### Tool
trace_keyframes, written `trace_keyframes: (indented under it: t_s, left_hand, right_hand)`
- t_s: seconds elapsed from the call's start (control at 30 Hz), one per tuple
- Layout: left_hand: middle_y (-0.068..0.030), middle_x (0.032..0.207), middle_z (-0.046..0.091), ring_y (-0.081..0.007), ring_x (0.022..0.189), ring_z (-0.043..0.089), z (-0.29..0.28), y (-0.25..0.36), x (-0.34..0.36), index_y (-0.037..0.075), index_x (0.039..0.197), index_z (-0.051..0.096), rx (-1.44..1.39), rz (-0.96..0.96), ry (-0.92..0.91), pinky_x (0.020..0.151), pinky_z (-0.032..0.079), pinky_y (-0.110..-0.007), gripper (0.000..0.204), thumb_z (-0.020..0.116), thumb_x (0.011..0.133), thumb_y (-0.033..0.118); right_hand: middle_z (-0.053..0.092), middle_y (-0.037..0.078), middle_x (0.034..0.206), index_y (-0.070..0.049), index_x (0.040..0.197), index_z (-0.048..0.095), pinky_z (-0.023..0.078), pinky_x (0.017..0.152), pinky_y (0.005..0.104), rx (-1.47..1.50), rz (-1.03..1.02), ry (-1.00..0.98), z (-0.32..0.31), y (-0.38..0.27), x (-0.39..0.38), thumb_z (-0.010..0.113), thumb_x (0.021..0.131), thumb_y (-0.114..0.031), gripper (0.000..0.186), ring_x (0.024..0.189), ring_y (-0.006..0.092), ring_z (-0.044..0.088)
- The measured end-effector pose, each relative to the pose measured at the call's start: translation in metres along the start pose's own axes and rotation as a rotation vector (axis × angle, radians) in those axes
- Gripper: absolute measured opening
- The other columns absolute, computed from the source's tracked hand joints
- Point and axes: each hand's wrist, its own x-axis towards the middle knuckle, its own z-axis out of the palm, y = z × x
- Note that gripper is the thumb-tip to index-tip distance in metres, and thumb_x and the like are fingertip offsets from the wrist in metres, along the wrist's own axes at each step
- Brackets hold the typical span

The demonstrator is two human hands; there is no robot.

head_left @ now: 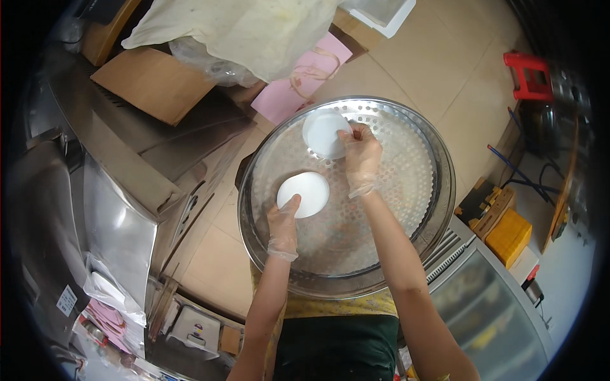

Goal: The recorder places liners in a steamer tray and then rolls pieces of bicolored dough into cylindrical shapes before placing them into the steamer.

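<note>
A large round perforated metal tray with a raised rim fills the middle of the view. My left hand, in a clear plastic glove, grips a round white disc or stack of discs, thumb on its face, over the tray's left part. My right hand, also gloved, pinches a thin, pale round sheet at its right edge, over the tray's far part. Whether that sheet touches the metal I cannot tell.
Beyond the tray lie pink paper, a pale cloth and a cardboard piece. Steel equipment lines the left. A red stool and yellow block are right, above a glass-topped cabinet. Tiled floor shows behind.
</note>
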Motion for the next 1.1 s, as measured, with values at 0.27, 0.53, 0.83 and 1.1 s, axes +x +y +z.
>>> trace_keyframes:
  t_s: [0.27,0.53,0.83,1.1]
  left_hand:
    - [-0.0056,0.098,0.069,-0.0120,0.086,0.063,-0.006,-0.022,0.018,-0.005,0.104,0.068,-0.103,0.100,-0.085,0.080,0.048,-0.027,0.028,0.077,0.085,0.013]
    - [-0.0084,0.103,0.069,-0.0149,0.090,0.064,-0.008,-0.027,0.029,-0.007,0.111,0.066,-0.100,0.093,-0.084,0.083,0.049,-0.029,0.034,0.076,0.086,0.014]
    - [-0.0108,0.107,0.068,-0.0187,0.095,0.064,-0.011,-0.033,0.035,-0.006,0.115,0.062,-0.095,0.060,-0.056,0.084,0.050,-0.033,0.043,0.079,0.084,0.018]
    - [-0.0130,0.115,0.065,-0.0220,0.101,0.064,-0.007,-0.023,0.028,-0.007,0.121,0.059,-0.100,0.031,-0.084,0.087,0.053,-0.036,0.042,0.076,0.086,0.011]
  right_hand:
    - [0.072,0.012,0.083,-0.001,0.104,0.070,0.053,0.069,0.0326,-0.082,-0.147,0.153,-0.006,0.016,0.008,0.078,0.079,-0.009,0.028,0.072,0.0219,0.067]
    - [0.072,0.008,0.081,0.000,0.095,0.075,0.051,0.067,0.0292,0.262,0.158,0.039,-0.030,0.027,0.021,0.076,0.081,-0.010,0.017,0.070,0.0145,0.063]
    - [0.074,0.013,0.084,-0.004,0.096,0.075,0.054,0.069,0.0338,0.000,-0.023,0.012,-0.014,0.013,0.010,0.078,0.079,-0.015,0.020,0.073,0.0231,0.070]
    - [0.072,0.009,0.079,0.000,0.091,0.072,0.053,0.066,0.0296,-0.186,-0.156,0.093,-0.025,0.022,0.006,0.079,0.079,-0.009,0.017,0.069,0.0153,0.066]
